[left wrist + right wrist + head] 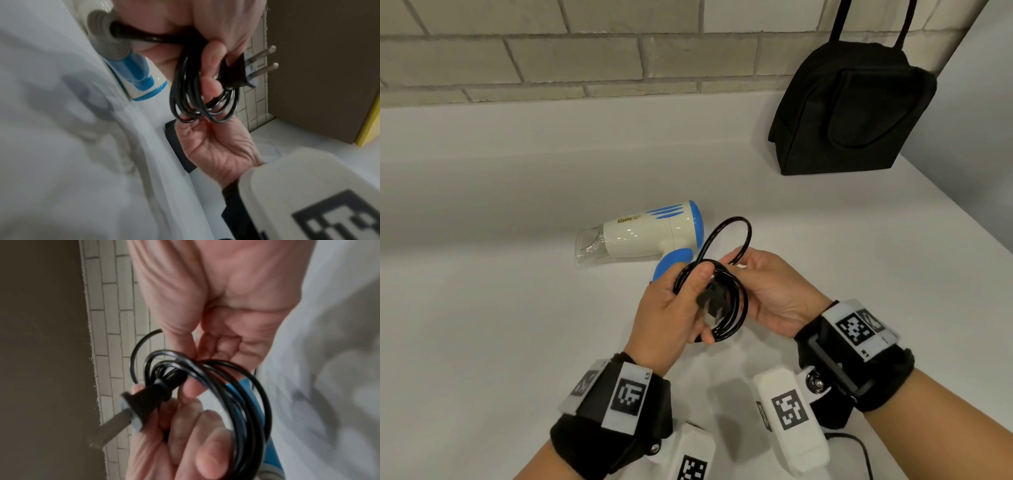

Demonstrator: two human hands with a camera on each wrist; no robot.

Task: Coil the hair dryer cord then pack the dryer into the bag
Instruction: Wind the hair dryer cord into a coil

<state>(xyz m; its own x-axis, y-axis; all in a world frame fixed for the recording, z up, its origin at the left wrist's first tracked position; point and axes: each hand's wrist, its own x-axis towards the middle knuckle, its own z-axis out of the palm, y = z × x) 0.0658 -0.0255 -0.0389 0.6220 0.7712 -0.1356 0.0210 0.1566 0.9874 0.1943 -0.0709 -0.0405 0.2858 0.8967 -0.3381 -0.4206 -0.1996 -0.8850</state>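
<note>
Gripping the coil tight now: the left hand (pixel 671 308) has its fingers curled through the loops of the black cord (pixel 726 308), thumb pressed over the top, and the plug (pixel 240 73) sits trapped against the bundle with its 2 round pins poking out free. That grip looks made to stop the loops from springing apart. The right hand (pixel 770 291) comes in from the other side, fingers curled and pinching the last stretch of cord between thumb and fingertips, probably to feed it round as another turn. 1 loose loop arcs up above both hands, not yet laid into the bundle.

Over to the hair dryer (pixel 643 233). It lies on its side on the white counter (pixel 482 308), just behind the hands, clear nozzle pointing left and blue handle angled toward the person. That suits the job: the dryer stays put while only the cord is worked, and the cord is short enough now to keep the hands close to the handle.

Looks-wise, the body is glossy cream with blue vent stripes and a blue back cap, and a ribbed grey strain relief sits where the cord enters the handle. The cord is thin, shiny and springy.

The black bag (pixel 852 109) stands upright at the far right against the brick wall (pixel 551 51), well apart, waiting.
</note>
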